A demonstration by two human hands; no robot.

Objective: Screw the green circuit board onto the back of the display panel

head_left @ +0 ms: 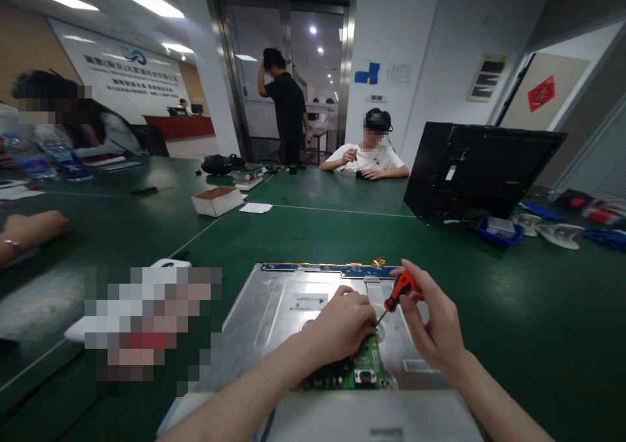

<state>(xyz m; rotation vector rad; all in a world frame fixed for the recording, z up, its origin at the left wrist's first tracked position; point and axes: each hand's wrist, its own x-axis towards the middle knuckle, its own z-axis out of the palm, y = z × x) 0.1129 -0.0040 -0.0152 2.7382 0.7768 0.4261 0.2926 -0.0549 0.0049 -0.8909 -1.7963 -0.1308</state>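
A silver metal display panel (274, 305) lies flat in front of me, with a blue circuit strip (313, 269) along its far edge. My right hand (435, 318) grips a red and black screwdriver (400, 291), its shaft slanting down to the left. The tip meets the area beside the fingers of my left hand (345, 324), at the upper edge of a green circuit board (374, 357). My left hand is closed over the board; what its fingers hold, if anything, is hidden.
A black monitor (479, 168) stands at the right, near a blue tray (499, 231). An open white box (218, 202) is left of centre. Across the green table (313, 227) a person sits working; other people are at the left and by the door.
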